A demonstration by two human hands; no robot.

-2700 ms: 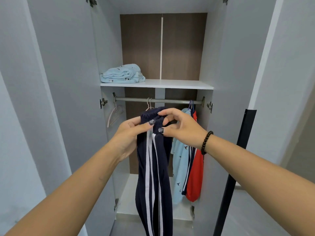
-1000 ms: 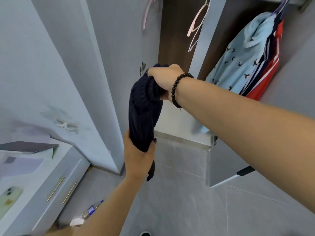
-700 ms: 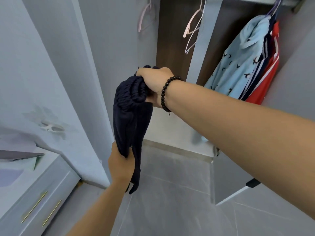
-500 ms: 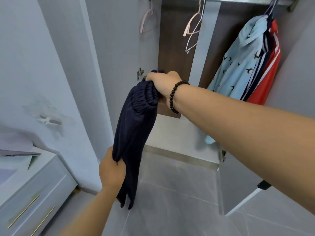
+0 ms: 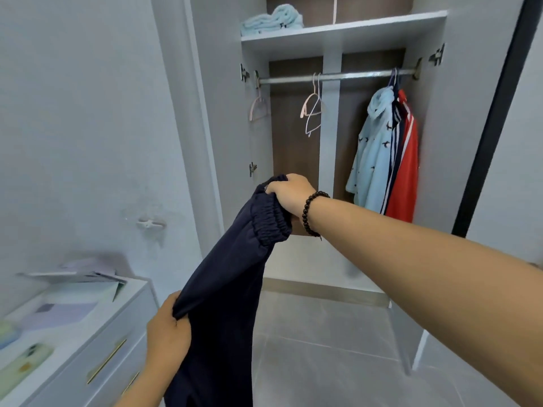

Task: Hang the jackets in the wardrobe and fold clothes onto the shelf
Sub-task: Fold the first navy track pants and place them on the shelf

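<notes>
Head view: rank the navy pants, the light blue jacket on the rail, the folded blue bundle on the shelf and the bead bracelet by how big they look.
1. Navy pants, nearest the camera, which inflates them.
2. Light blue jacket.
3. Folded bundle, farther off and cut by the frame edge.
4. Bracelet, smallest.

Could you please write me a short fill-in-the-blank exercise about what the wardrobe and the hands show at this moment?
1. The right hand grips the navy trousers by the elastic ____.
2. The folded light blue garment lies on the ____ above the rail.
3. The red jacket hangs at the ____ end of the rail.
4. The left hand grips the trousers ____ down than the right hand.

Missing words: waistband; shelf; right; lower
</notes>
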